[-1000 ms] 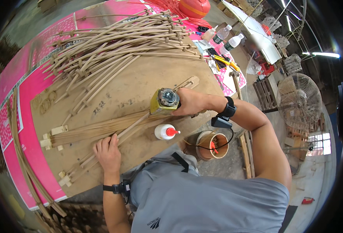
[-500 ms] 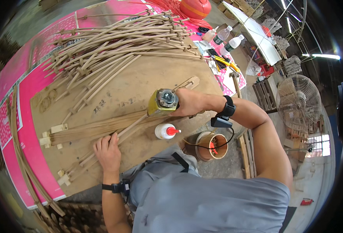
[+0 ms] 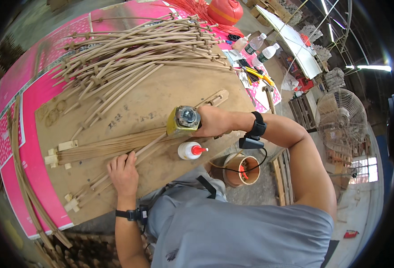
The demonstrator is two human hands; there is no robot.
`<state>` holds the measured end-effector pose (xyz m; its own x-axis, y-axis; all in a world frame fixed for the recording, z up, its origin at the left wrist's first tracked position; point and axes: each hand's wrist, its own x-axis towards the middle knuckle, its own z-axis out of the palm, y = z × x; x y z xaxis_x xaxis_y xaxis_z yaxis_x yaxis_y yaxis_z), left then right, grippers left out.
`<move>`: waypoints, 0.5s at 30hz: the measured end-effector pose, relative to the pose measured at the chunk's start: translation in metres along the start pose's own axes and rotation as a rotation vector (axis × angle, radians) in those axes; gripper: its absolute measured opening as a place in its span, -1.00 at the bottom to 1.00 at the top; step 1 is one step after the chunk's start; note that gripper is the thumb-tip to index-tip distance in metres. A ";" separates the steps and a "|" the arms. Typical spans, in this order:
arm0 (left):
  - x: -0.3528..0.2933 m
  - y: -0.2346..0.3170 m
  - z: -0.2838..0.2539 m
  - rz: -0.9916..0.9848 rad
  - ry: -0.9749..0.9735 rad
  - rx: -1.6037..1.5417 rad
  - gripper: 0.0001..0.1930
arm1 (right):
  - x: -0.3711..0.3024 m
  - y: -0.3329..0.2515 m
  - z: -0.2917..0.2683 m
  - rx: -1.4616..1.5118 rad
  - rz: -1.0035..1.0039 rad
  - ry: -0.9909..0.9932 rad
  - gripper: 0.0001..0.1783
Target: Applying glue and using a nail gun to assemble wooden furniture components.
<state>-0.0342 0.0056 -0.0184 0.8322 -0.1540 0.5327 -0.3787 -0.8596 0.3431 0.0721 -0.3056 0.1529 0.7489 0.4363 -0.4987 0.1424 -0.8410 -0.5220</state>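
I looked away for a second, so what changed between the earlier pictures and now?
Almost nothing. The right hand still grips the yellow power tool against the flat bundle of rattan strips, with at most a slight shift along it. The left hand still presses the strips down, and the glue bottle has not moved.

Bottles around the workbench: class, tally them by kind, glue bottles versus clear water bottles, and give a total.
White glue bottle with red cap: 1
Clear plastic water bottles at the far end, first, second: 2
Total: 3
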 end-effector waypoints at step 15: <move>0.003 0.007 0.001 -0.008 -0.005 -0.029 -0.81 | 0.017 0.002 0.015 -0.109 -0.043 -0.039 -0.57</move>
<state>-0.0342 -0.0017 -0.0149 0.8372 -0.1496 0.5260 -0.3835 -0.8464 0.3696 0.0755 -0.2945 0.1328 0.7155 0.4828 -0.5050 0.2449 -0.8503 -0.4659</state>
